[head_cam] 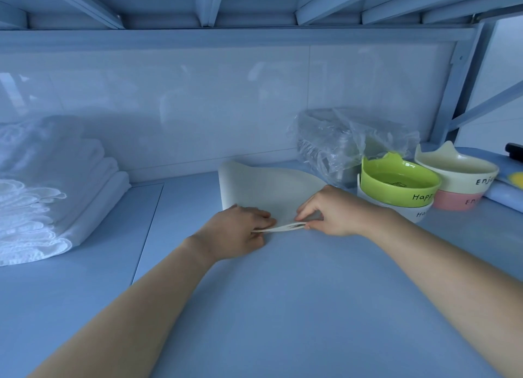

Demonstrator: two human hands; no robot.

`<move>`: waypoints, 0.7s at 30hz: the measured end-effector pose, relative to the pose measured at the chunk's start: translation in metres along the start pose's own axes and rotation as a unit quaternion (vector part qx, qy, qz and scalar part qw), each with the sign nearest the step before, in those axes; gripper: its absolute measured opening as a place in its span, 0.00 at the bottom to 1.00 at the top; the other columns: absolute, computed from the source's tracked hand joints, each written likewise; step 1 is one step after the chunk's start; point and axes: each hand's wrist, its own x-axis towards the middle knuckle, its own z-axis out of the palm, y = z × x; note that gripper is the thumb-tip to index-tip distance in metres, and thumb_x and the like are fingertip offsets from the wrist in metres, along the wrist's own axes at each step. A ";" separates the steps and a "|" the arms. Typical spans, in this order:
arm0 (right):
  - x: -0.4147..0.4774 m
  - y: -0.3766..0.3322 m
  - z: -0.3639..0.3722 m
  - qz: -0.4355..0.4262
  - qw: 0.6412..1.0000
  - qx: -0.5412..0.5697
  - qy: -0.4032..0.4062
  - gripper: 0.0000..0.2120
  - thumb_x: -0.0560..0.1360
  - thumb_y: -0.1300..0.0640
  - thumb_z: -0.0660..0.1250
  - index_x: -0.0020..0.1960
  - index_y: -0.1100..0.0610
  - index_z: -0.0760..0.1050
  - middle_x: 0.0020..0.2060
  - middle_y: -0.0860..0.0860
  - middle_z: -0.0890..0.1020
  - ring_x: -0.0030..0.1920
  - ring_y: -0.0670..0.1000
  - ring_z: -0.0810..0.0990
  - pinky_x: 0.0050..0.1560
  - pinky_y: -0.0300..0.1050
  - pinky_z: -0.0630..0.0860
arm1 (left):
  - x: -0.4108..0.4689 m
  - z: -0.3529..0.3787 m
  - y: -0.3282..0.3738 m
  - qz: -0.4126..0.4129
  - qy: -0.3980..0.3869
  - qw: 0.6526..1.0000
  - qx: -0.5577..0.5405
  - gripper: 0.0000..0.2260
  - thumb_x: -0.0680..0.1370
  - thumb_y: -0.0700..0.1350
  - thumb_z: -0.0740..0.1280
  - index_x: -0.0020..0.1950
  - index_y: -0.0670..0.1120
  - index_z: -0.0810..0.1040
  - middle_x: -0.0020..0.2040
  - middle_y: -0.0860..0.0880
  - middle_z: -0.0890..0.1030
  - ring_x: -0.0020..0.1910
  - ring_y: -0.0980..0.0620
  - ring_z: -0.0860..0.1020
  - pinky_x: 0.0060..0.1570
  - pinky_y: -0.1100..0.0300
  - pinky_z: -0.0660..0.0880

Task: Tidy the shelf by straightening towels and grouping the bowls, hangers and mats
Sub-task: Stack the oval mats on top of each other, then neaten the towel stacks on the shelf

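The left hand (240,232) and right hand (338,212) pinch the mat (268,185) at its near edge; bowls (396,183) stand just right, towels (56,196) well left, plastic bag (339,140) behind.

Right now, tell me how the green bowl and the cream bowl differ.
Colour: the green bowl is bright lime, the cream bowl pale off-white. Support: the green bowl sits in a white bowl, the cream bowl in a pink bowl. Place: the green bowl stands left of the cream bowl, nearer the right hand. Both have ear-shaped rims and black lettering.
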 end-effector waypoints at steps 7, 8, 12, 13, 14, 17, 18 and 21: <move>0.007 0.005 0.025 -0.016 0.992 0.002 0.124 0.10 0.74 0.64 0.63 0.49 0.58 0.82 0.47 0.55 0.85 0.49 0.57 0.81 0.49 0.51 0.77 | 0.006 0.015 -0.011 -0.050 -0.016 0.995 0.089 0.21 0.82 0.46 0.49 0.76 0.55 0.53 0.76 0.59 0.57 0.75 0.53 0.53 0.72 0.48 0.52; 0.006 0.004 0.025 -0.019 0.991 0.004 0.130 0.10 0.74 0.64 0.63 0.50 0.58 0.82 0.47 0.54 0.85 0.49 0.57 0.81 0.49 0.51 0.77 | 0.007 0.015 -0.010 -0.056 -0.016 0.995 0.085 0.21 0.82 0.46 0.49 0.76 0.55 0.53 0.76 0.59 0.56 0.75 0.54 0.53 0.73 0.48 0.52; -0.001 -0.001 0.026 -0.016 0.989 0.007 0.147 0.09 0.71 0.52 0.66 0.47 0.54 0.81 0.45 0.49 0.83 0.48 0.52 0.80 0.46 0.49 0.77 | 0.004 0.020 -0.008 -0.065 -0.008 0.996 0.068 0.20 0.82 0.51 0.50 0.75 0.54 0.57 0.75 0.58 0.58 0.75 0.55 0.55 0.73 0.50 0.51; -0.002 -0.003 0.026 -0.015 0.988 0.014 0.153 0.09 0.71 0.50 0.67 0.48 0.53 0.81 0.46 0.48 0.83 0.49 0.51 0.80 0.46 0.48 0.77 | 0.003 0.020 -0.009 -0.069 0.008 0.996 0.056 0.21 0.82 0.54 0.51 0.74 0.55 0.59 0.75 0.57 0.60 0.74 0.55 0.56 0.73 0.51 0.52; -0.003 -0.004 0.026 -0.016 0.987 0.021 0.157 0.09 0.71 0.50 0.68 0.48 0.53 0.81 0.45 0.47 0.83 0.49 0.51 0.80 0.47 0.48 0.77 | 0.000 0.020 -0.008 -0.072 0.027 0.996 0.047 0.22 0.80 0.58 0.52 0.73 0.54 0.62 0.74 0.56 0.63 0.74 0.55 0.59 0.72 0.52 0.54; -0.003 -0.006 0.025 -0.020 0.987 0.032 0.157 0.10 0.70 0.47 0.70 0.47 0.52 0.81 0.45 0.46 0.82 0.49 0.49 0.79 0.46 0.45 0.77 | -0.005 0.016 0.000 -0.039 0.148 0.985 0.078 0.21 0.74 0.59 0.59 0.59 0.50 0.79 0.58 0.51 0.80 0.57 0.51 0.79 0.53 0.54 0.76; -0.004 -0.006 0.025 -0.017 0.986 0.040 0.158 0.11 0.70 0.45 0.70 0.46 0.52 0.81 0.45 0.46 0.82 0.49 0.48 0.79 0.46 0.44 0.76 | -0.007 0.015 0.004 -0.042 0.165 0.981 0.090 0.16 0.71 0.56 0.66 0.52 0.49 0.83 0.51 0.50 0.83 0.49 0.51 0.82 0.42 0.56 0.79; -0.007 -0.005 0.027 -0.015 0.985 0.060 0.161 0.13 0.69 0.43 0.71 0.46 0.52 0.82 0.45 0.46 0.82 0.49 0.48 0.79 0.46 0.45 0.76 | -0.010 0.014 0.016 -0.054 0.182 0.975 0.117 0.15 0.61 0.50 0.80 0.45 0.50 0.84 0.43 0.52 0.84 0.39 0.53 0.83 0.29 0.61 0.78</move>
